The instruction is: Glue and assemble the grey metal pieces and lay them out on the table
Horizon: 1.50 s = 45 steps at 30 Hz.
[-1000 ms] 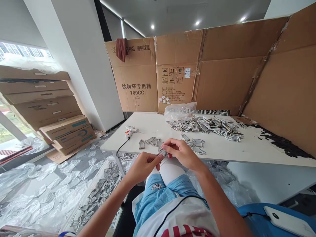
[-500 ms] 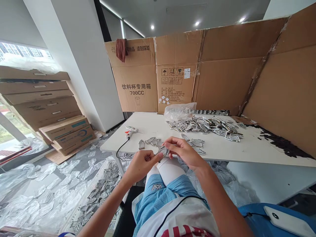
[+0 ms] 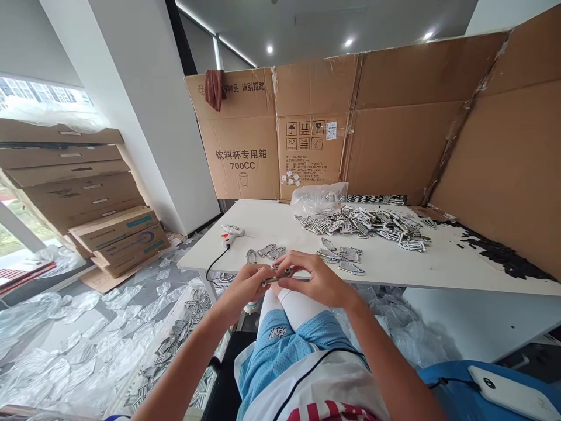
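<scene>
Both of my hands meet above my lap at the table's front edge. My left hand pinches one end of a small grey and white piece, seen nearly edge-on. My right hand has its fingers closed on the other end of that piece. Just behind my hands, a few similar outlined pieces lie on the white table. Another small group rests right of my right hand. A white glue gun with a cord lies at the left.
A large pile of pieces is at the table's back, beside a clear plastic bag. Black pieces lie at the right. Cardboard walls enclose the back. More pieces fill a tray-like area below left.
My hands have drawn together and turned the piece from face-on to nearly edge-on. My right hand has moved slightly down, uncovering more of the group at its right.
</scene>
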Motion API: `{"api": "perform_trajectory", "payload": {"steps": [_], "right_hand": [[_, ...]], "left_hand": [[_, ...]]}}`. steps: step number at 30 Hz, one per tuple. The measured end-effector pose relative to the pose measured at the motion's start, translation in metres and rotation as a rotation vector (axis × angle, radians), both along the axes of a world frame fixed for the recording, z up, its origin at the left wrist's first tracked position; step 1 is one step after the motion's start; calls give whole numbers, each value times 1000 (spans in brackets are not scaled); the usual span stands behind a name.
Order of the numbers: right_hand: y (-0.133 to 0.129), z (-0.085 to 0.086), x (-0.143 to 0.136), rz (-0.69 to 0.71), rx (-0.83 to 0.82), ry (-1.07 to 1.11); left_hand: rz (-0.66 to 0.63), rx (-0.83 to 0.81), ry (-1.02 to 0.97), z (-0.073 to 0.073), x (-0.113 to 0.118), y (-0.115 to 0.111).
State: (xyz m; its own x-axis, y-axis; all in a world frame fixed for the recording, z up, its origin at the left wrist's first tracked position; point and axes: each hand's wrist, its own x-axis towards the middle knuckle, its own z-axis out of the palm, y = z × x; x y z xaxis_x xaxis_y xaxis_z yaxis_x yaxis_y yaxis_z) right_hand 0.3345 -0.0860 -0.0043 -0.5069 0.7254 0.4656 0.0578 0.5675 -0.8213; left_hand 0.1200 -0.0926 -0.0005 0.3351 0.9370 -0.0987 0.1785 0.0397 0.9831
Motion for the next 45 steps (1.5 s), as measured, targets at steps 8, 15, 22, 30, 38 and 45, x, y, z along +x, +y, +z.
{"api": "perform_trajectory", "payload": {"steps": [8, 15, 22, 30, 38, 45], "right_hand": [[13, -1, 23, -140, 129, -60], [56, -28, 96, -633, 168, -156], [80, -76, 182, -1034, 42, -155], [95, -107, 201, -946, -56, -102], [105, -117, 197, -950, -36, -184], [109, -127, 198, -978, -92, -182]], "left_hand": [[-67, -60, -133, 4, 1, -3], [52, -170, -432, 4, -1, 3], [225, -221, -705, -4, 0, 10], [250, -170, -624, -5, 3, 10], [217, -147, -580, -4, 4, 9], [225, -158, -575, 0, 5, 7]]}}
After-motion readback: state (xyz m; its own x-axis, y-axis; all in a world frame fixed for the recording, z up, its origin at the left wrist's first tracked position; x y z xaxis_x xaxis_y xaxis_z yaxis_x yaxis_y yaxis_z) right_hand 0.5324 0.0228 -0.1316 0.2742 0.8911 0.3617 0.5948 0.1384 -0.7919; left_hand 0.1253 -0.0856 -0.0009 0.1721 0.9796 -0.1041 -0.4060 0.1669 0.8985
